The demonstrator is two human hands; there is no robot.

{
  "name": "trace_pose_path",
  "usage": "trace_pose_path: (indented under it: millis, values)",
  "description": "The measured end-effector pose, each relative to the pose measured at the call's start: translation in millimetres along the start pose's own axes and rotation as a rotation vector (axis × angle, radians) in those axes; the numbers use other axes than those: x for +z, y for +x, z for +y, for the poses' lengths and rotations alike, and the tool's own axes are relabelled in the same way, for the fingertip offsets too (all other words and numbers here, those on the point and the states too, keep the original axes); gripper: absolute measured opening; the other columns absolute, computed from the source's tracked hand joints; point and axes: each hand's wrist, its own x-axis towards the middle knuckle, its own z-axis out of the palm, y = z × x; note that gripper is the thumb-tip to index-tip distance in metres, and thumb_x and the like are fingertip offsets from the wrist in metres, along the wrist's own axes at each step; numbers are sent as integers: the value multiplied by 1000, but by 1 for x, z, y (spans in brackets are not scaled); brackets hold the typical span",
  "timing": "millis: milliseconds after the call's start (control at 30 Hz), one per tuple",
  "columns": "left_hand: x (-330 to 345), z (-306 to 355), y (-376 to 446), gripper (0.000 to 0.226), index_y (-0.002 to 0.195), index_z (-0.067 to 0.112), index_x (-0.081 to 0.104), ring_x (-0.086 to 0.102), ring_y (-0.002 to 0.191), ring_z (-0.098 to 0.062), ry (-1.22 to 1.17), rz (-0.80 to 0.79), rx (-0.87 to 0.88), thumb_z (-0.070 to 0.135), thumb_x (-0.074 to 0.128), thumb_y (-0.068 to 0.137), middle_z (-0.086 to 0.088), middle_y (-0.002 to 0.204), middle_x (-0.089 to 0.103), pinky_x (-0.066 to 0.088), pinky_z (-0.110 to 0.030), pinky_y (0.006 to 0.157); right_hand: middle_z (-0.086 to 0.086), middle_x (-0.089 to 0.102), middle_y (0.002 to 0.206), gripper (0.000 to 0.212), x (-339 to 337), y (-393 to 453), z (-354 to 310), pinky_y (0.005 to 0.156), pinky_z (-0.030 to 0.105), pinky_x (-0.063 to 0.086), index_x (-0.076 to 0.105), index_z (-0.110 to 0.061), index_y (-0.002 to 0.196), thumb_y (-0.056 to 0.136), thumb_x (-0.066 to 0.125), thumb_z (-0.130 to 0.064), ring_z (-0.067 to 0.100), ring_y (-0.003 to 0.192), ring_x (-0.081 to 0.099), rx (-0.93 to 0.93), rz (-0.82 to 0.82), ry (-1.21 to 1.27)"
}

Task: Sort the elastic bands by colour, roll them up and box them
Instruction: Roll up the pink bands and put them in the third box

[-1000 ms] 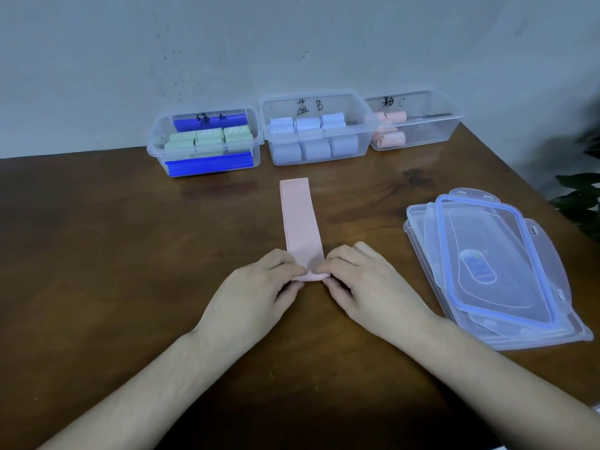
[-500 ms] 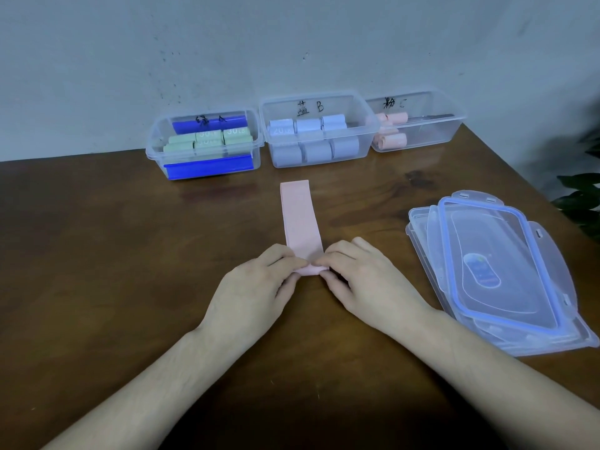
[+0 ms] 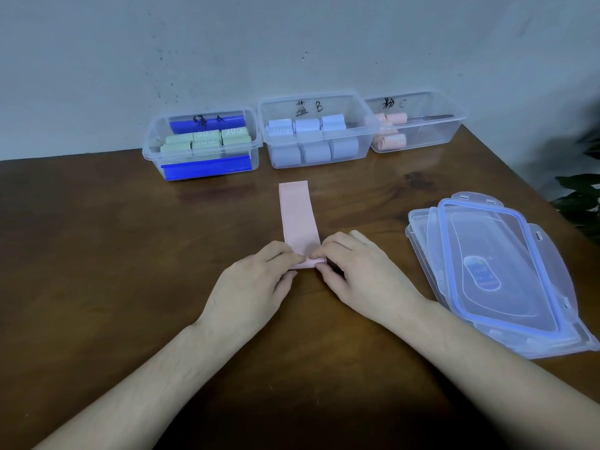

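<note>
- Pink elastic band (image 3: 298, 216): flat, matte strip of soft fabric-like material, lying lengthwise on the desk (image 3: 97, 254) near its middle, running from the hands toward the far edge. Its near end is turned over into a small tight roll; the rest lies flat and uncurled.
- Left hand (image 3: 251, 287): fingers curled, thumb and fingertips pinching the left end of the rolled part, heel of the hand low over the wood.
- Right hand (image 3: 360, 277): fingers curled likewise, pinching the right end of the roll; index tip meets the left hand's fingertips over the band.
- Desk: dark brown wood, smooth, slight sheen, a knot mark right of the band.
- Far edge, against the pale wall, three clear plastic boxes in a row, each with black handwritten marking:
- Left box (image 3: 152, 151): green rolls (image 3: 207, 141), some printed "50 LB", with blue strips front and back.
- Middle box (image 3: 370, 131): pale blue rolls (image 3: 313, 138) stacked in two layers, one printed "20 LB".
- Right box (image 3: 454, 125): a few pink rolls (image 3: 391, 141) at its left end.
- Right edge of the desk: stack of clear lids (image 3: 493, 271), rounded rectangles with blue seal and snap tabs, fanned unevenly; well apart from the band.
- Dark green leaves (image 3: 581, 196) beyond the desk's right edge.
- Nothing lies between the band and the boxes.
</note>
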Motion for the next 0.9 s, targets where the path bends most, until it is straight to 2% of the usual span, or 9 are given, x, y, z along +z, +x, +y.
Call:
trace_pose_path:
  millis: [167, 333, 433, 633, 733, 800, 900]
  values:
    - [1, -4, 5, 28, 118, 25, 69, 65, 74, -9, 35, -5, -5, 19, 68, 91, 14, 110, 63, 50, -19, 57, -9, 61, 114, 27, 0, 2, 0, 84, 28, 49, 67, -26, 123, 97, 62, -23, 13, 97, 51, -5, 24, -29]
    - [2, -6, 7, 29, 123, 25, 66, 64, 78, -10, 33, -20, -19, 23, 63, 94, 14, 118, 57, 53, -18, 61, -7, 62, 109, 21, 4, 5, 1, 80, 35, 53, 68, -24, 114, 94, 66, -17, 14, 94, 54, -2, 50, -8]
    - [1, -6, 8, 27, 122, 22, 66, 64, 77, -11, 10, -6, -2, 20, 62, 95, 12, 118, 56, 56, -23, 63, -6, 64, 112, 21, 4, 8, 1, 82, 35, 53, 69, -23, 116, 97, 62, -18, 14, 95, 55, 2, 28, -25]
    - [3, -9, 13, 24, 117, 22, 69, 65, 78, -11, 31, -6, -13, 20, 64, 94, 12, 114, 62, 49, -16, 62, -4, 65, 115, 28, 1, 15, 1, 81, 35, 53, 68, -22, 124, 97, 62, -21, 15, 96, 53, 22, 31, -79]
    - [3, -13, 16, 27, 121, 25, 67, 65, 80, -11, 27, -11, -19, 22, 62, 94, 14, 115, 60, 54, -24, 61, -7, 62, 114, 26, 0, 17, 0, 81, 35, 52, 65, -25, 120, 95, 63, -26, 14, 96, 51, 24, 15, -50]
    - [2, -14, 19, 29, 124, 27, 66, 65, 85, -11, 34, -22, -26, 24, 60, 96, 15, 118, 59, 57, -30, 66, -7, 62, 112, 21, 1, 19, 1, 80, 35, 52, 66, -26, 116, 94, 64, -25, 13, 95, 50, 26, 1, -43]
    - [0, -15, 22, 29, 124, 25, 66, 65, 87, -10, 16, -18, -26, 24, 60, 96, 14, 120, 59, 57, -27, 72, -6, 65, 108, 17, 3, 22, 3, 76, 34, 51, 69, -25, 112, 96, 63, -22, 11, 90, 48, 28, 26, -41]
